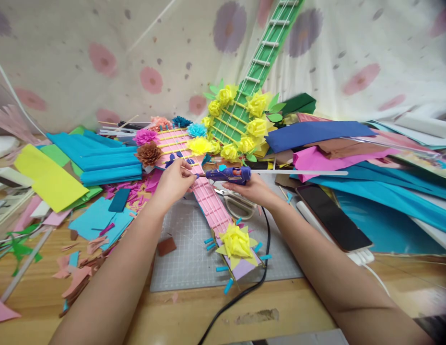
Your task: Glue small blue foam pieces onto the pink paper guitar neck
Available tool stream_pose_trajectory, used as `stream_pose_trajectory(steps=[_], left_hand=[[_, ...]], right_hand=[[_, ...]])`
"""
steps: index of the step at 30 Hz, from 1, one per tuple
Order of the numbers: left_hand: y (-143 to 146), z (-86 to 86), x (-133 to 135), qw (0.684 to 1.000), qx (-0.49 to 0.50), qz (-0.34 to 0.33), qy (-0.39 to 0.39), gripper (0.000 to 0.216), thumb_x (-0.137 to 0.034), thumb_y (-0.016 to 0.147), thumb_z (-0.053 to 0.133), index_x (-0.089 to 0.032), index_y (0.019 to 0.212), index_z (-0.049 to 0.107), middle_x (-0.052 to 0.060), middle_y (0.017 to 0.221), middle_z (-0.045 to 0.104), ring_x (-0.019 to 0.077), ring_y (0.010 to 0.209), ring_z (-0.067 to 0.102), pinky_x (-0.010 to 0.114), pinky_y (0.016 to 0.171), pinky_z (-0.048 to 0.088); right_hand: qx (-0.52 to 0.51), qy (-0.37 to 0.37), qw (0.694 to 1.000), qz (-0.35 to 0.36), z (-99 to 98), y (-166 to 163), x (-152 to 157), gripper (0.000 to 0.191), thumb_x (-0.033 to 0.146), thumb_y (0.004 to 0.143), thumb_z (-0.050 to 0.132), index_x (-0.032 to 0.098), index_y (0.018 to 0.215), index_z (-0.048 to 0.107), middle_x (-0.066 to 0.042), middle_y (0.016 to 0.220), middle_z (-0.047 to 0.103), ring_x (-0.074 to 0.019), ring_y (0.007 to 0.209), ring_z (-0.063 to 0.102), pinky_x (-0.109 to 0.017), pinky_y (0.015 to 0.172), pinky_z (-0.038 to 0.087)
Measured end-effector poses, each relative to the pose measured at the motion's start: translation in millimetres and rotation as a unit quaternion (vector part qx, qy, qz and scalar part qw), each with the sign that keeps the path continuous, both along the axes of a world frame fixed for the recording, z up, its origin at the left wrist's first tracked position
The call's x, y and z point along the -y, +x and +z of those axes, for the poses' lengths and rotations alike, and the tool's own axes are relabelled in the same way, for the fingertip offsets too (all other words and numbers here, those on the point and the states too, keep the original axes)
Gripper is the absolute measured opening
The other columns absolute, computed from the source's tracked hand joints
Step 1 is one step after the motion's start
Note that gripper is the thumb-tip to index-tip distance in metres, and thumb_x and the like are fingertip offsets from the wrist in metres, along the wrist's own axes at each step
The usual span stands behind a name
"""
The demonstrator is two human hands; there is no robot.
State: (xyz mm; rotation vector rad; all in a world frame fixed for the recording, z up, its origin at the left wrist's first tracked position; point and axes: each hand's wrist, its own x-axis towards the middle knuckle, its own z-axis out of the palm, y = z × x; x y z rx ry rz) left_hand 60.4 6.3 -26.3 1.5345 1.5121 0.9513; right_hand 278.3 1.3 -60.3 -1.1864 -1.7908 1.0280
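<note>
My right hand (257, 189) grips a blue hot glue gun (228, 175), a long glue stick (302, 172) jutting from its back. The nozzle points left at the fingertips of my left hand (178, 179), which pinch a small dark blue piece (197, 176), mostly hidden. Beneath both hands lies a pink paper guitar (212, 203) with strings across its neck. Coloured paper flowers and dark blue cut shapes (175, 157) sit on its body, and a yellow flower (237, 241) tops its head. Scissors (239, 203) rest under the glue gun.
Behind leans a green paper guitar (259, 72) ringed with yellow flowers. A grey cutting mat (187, 268) lies below the work. Paper sheets (97, 160) and scraps (79, 278) spread left; a phone (333, 218) and more paper lie right. The gun's black cord (240, 292) runs toward me.
</note>
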Motion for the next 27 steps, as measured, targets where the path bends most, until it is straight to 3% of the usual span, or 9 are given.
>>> stream_pose_trajectory(steps=[27], left_hand=[[-1.3,-1.4,0.5,1.000,0.010,-0.026,0.009,0.025,-0.012,0.065,0.064,-0.020,0.079,0.045,-0.003,0.060,0.060,0.0151,0.054,0.063,0.022,0.045,0.046]], right_hand=[[-0.012,0.006,1.000,0.001,6.3,-2.1,2.6,0.041,0.044,0.070,0.068,0.021,0.104,0.067,-0.003,0.103,0.069,-0.0192,0.093,0.064,-0.034,0.086,0.049]])
